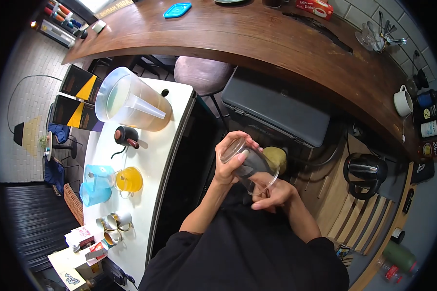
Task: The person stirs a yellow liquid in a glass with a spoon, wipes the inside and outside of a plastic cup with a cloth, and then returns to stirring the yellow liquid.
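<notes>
"Nearest: black shirt [247, 247]. Clear cup [252, 167] beyond, right of white counter [153, 155]. Hands?"

"Left hand [234, 157] curled round cup; right hand [275, 195] bent-fingered by its rim, grip unclear."

"Obstacles?"

"Stool [202, 72], then dark case [277, 104], right of counter."

"Containers?"

"On counter: large pitcher [131, 99], pale brownish liquid; glass jug [130, 179], yellow liquid; blue jug [96, 186], contents unclear; mugs [112, 236]."

The clear, see-through tumbler [251, 166] was held tilted in front of the dark shirt, its narrower end up in the left hand [235, 157] and its wide, round rim slanting down by the right hand's [274, 196] fingers. Its smooth wall caught pale reflections; no lid covered the rim.
</notes>
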`<state>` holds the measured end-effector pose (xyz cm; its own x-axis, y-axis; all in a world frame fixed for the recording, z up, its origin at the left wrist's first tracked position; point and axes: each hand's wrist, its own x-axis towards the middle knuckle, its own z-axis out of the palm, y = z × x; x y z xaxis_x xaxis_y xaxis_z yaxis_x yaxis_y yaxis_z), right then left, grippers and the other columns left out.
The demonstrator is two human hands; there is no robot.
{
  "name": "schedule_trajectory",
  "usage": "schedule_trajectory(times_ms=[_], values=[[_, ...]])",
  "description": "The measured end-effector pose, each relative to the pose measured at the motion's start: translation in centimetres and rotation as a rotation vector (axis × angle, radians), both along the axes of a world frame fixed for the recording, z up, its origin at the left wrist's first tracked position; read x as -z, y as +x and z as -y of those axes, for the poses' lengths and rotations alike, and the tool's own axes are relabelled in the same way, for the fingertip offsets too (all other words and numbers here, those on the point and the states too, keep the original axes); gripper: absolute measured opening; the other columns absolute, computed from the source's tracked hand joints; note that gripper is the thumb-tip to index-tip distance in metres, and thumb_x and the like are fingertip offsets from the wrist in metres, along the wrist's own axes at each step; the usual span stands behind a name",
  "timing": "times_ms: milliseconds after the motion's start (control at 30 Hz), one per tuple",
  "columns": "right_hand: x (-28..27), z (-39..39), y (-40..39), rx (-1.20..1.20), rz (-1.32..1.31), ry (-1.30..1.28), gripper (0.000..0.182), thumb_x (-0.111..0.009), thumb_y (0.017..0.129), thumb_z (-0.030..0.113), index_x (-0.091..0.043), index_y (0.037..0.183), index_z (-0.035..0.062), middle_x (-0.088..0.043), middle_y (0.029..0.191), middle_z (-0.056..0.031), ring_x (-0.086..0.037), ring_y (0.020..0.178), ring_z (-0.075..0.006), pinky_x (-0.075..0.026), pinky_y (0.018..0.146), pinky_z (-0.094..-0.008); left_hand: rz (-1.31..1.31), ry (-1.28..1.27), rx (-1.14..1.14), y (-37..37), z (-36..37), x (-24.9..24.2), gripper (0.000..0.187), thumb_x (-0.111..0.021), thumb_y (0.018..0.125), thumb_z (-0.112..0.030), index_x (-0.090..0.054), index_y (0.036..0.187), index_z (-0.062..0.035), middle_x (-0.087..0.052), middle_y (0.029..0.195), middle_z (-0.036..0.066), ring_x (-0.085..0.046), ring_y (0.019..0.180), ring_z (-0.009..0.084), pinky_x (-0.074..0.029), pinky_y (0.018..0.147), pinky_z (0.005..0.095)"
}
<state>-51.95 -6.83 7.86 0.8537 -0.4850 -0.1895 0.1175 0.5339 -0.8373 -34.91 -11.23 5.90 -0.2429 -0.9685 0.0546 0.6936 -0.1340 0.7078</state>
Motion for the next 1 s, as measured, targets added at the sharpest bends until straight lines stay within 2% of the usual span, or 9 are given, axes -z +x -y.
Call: schedule_trajectory(times_ms=[100, 233, 333, 400, 433, 467, 533, 767, 1000], values=[[2.7, -1.4, 0.0, 0.081, 0.728, 0.582, 0.1, -0.07, 0.08, -0.008, -0.003, 0.154, -0.0116, -0.047, 0.05, -0.004, -0.046, 0.034, -0.0106, -0.035, 0.03, -0.0239, -0.158, -0.09, 0.04, -0.1, 0.3, 0.1, 0.05, -0.074, 0.078, -0.011, -0.056, 0.124, 0.0011, -0.061, 0.109, 0.013, -0.065, 0.107, 0.0258, -0.056, 0.101, 0.0481], [3.3, -1.6, 0.3, 0.042, 0.899, 0.604, 0.098, -0.073, 0.081, -0.002, -0.011, 0.158, -0.0041, -0.047, 0.054, -0.002, -0.043, 0.036, -0.0083, -0.037, 0.032, -0.0229, -0.269, -0.091, 0.077, -0.3, 0.4, 0.9, 0.052, -0.074, 0.077, -0.013, -0.055, 0.124, -0.0009, -0.06, 0.11, 0.013, -0.063, 0.108, 0.0262, -0.054, 0.103, 0.0493], [2.0, -0.9, -0.6, 0.07, 0.547, 0.323, 0.087, -0.072, 0.082, -0.001, -0.022, 0.153, -0.0045, -0.049, 0.057, -0.0006, -0.047, 0.038, -0.0084, -0.039, 0.035, -0.022, -0.245, -0.064, 0.116, 0.0, 0.1, 1.5, 0.059, -0.074, 0.074, -0.026, -0.05, 0.123, -0.0045, -0.054, 0.109, 0.01, -0.06, 0.11, 0.0247, -0.053, 0.103, 0.05], [0.4, -0.5, -0.8, 0.035, -0.039, 0.039, 0.075, -0.073, 0.085, 0.004, -0.031, 0.147, -0.0014, -0.052, 0.06, 0.0022, -0.051, 0.042, -0.0079, -0.042, 0.039, -0.0208, -0.341, 0.001, 0.104, -0.1, -0.3, 1.5, 0.061, -0.073, 0.074, -0.027, -0.048, 0.125, -0.006, -0.053, 0.111, 0.009, -0.058, 0.112, 0.0238, -0.052, 0.104, 0.0502], [-0.1, -0.4, -0.3, 0.03, -0.092, 0.029, 0.058, -0.073, 0.085, 0.009, -0.046, 0.136, 0.0025, -0.057, 0.064, 0.0008, -0.056, 0.049, -0.0107, -0.047, 0.046, -0.0247, -0.349, -0.008, 0.091, -0.1, -0.3, 1.4, 0.06, -0.071, 0.075, -0.028, -0.047, 0.126, -0.0069, -0.053, 0.113, 0.008, -0.057, 0.113, 0.0235, -0.05, 0.105, 0.051], [0.4, -0.7, 0.1, 0.037, -0.092, 0.029, 0.058, -0.073, 0.085, 0.009, -0.046, 0.136, 0.0025, -0.057, 0.064, 0.0008, -0.056, 0.049, -0.0107, -0.047, 0.046, -0.0247, -0.349, -0.007, 0.097, -0.1, -0.2, 1.3, 0.06, -0.071, 0.075, -0.028, -0.047, 0.126, -0.0069, -0.053, 0.113, 0.008, -0.057, 0.113, 0.0235, -0.05, 0.105, 0.051], [2.0, -1.3, 0.8, 0.245, -0.241, -0.856, 0.045, -0.07, 0.085, 0.012, -0.056, 0.127, 0.0045, -0.06, 0.067, -0.0048, -0.06, 0.054, -0.0155, -0.051, 0.053, -0.0307, -0.325, -0.001, 0.072, 0.2, -0.1, 1.1, 0.058, -0.069, 0.075, -0.028, -0.048, 0.125, -0.007, -0.053, 0.113, 0.008, -0.057, 0.113, 0.024, -0.049, 0.105, 0.0516], [1.7, -2.0, 1.9, 0.407, -0.585, -1.03, 0.04, -0.067, 0.084, 0.013, -0.06, 0.123, 0.0078, -0.067, 0.09, -0.0199, -0.067, 0.079, -0.0413, -0.054, 0.069, -0.0479, -0.321, 0.066, 0.033, 0.6, -0.2, 1.0, 0.054, -0.066, 0.076, -0.024, -0.05, 0.125, -0.007, -0.054, 0.113, 0.009, -0.057, 0.114, 0.0251, -0.048, 0.107, 0.0516], [1.0, -1.4, 1.5, 0.517, -0.717, -1.27, 0.039, -0.065, 0.086, 0.011, -0.06, 0.123, 0.0006, -0.067, 0.097, -0.0233, -0.067, 0.085, -0.0408, -0.054, 0.076, -0.0492, -0.313, 0.063, 0.025, 0.6, -0.2, 1.2, 0.053, -0.064, 0.078, -0.023, -0.049, 0.127, -0.007, -0.054, 0.116, 0.01, -0.056, 0.116, 0.0259, -0.046, 0.109, 0.0529]])
